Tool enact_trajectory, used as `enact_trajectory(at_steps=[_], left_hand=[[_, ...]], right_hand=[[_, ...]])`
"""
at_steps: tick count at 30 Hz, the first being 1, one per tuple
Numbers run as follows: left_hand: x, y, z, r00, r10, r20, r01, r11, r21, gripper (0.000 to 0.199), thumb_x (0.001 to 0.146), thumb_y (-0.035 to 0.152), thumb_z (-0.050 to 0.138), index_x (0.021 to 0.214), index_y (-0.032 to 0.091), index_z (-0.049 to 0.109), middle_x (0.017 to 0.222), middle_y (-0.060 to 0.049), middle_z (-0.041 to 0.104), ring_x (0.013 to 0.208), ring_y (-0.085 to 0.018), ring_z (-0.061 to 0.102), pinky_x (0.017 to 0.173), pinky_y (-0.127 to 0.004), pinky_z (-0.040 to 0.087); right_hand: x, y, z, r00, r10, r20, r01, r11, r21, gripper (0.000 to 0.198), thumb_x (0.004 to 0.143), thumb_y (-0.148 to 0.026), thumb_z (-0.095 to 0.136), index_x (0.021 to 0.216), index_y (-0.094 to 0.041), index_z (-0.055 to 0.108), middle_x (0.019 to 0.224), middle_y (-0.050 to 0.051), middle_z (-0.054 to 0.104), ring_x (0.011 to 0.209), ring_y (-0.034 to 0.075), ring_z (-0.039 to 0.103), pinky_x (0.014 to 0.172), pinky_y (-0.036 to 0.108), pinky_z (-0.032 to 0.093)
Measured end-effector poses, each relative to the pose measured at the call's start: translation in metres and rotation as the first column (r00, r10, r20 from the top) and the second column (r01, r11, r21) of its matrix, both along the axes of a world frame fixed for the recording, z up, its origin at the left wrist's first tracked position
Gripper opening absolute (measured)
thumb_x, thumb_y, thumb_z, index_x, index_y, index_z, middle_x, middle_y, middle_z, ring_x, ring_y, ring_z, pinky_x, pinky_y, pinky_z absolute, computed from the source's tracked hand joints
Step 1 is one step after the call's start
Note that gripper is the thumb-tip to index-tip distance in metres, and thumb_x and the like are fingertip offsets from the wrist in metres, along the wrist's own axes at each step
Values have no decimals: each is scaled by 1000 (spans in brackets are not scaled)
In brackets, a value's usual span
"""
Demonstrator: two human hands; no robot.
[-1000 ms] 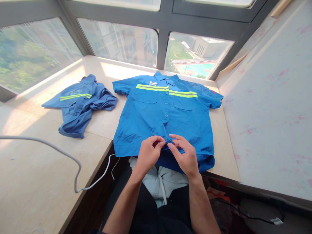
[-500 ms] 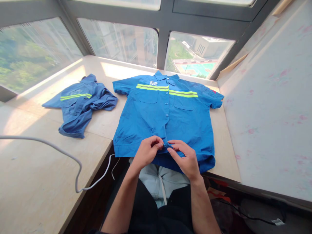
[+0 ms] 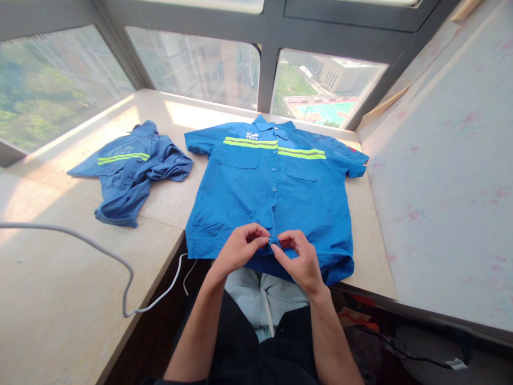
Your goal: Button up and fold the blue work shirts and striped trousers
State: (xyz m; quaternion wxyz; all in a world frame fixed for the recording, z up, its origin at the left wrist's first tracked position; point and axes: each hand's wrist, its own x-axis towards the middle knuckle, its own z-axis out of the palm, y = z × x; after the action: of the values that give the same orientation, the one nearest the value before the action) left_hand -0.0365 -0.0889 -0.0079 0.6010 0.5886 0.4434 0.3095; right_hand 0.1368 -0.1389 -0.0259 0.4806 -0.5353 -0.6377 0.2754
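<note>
A blue short-sleeved work shirt [image 3: 236, 187] lies front up on the sill, collar away from me, with yellow-and-grey reflective bands across the chest. Buttons run down its middle placket and look fastened in the upper part. At the placket's lower end, my left hand [image 3: 244, 246] pinches the cloth edge close to a small button [image 3: 270, 241]. Facing it, my right hand [image 3: 300, 256] grips the other side of the placket between thumb and fingers. The fingertips nearly meet, and they partly hide the button and buttonhole. The shirt's hem hangs over the front edge.
A second blue work shirt [image 3: 124, 166] lies crumpled to the left. A white cable [image 3: 130, 278] loops over the left counter [image 3: 60, 289] and its edge. Windows [image 3: 200, 69] stand behind, and a flowered wall panel [image 3: 441, 187] borders the right side.
My right fingers have shifted slightly at the placket, and the small button shows more plainly between the hands. Both shirts lie as before.
</note>
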Motion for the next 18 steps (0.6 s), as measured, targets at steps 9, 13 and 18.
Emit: enact_trajectory(at_steps=[9,13,18], left_hand=[[5,-21,-1,989,104,-108,-94,991,100,23,83,34,67,97,18,74,93,-5,75,84,-19,68,77,-28,52],[3,-24,-7,979,144,-146,-119,978,170,18,84,30,64,93,19,75,91,-5,75,82,-18,68,75,-28,52],[-11,-26,-12,973,202,-111,-192,977,98,30,91,39,57,104,19,73,100,-7,75,87,-19,68,78,-30,53]], right_hand=[[-4,0,3,996,-22,86,23,1000,-8,18,86,-19,61,103,-20,65,89,3,69,77,15,65,73,27,55],[3,-5,3,993,107,53,-102,991,-85,26,89,-22,62,115,-20,64,103,6,71,88,17,68,80,29,57],[15,-15,8,896,424,134,-411,904,-115,40,93,-23,60,133,-25,60,127,8,67,117,21,62,101,37,52]])
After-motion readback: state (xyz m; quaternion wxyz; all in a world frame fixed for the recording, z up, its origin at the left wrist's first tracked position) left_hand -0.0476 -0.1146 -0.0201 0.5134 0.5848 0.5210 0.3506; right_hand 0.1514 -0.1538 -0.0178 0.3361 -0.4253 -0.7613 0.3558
